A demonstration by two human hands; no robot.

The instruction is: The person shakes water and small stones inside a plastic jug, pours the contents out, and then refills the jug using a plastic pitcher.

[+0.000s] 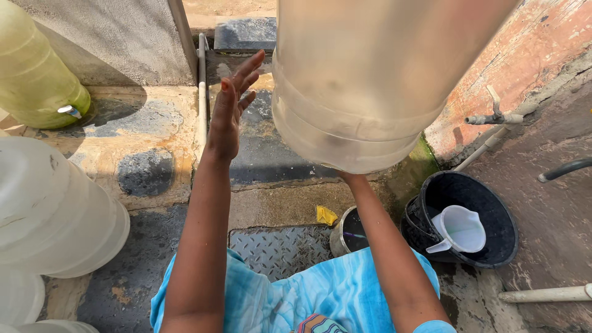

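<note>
Upper centre of the frame: big translucent water jug (364, 80), raised and tilted, base toward the camera. Right hand is hidden under the jug's base, only the forearm shows, so can't tell how the fingers sit; it seems to prop the jug from below. Left hand (229, 111) is released, fingers spread, palm facing the jug, near its left side but apart from it.

Risks, as judgement: jug looks carried on one hidden hand, so it could roll or slip left, where nothing is touching it. Ground is wet concrete with a metal tread plate (277, 246) at lower centre, so footing looks slippery. A drop would land on the small metal pot (348, 231) or the black bucket (468, 216) holding a white measuring jug (459, 228), lower right.

Room: tight. Wall tap (493, 117) and pipes crowd the right edge, a white pipe (201, 86) stands upper centre-left, a greenish jug (34, 68) upper left, more pale jugs (52, 209) along the left edge. Open ground only mid-frame, ahead of the knees.
</note>
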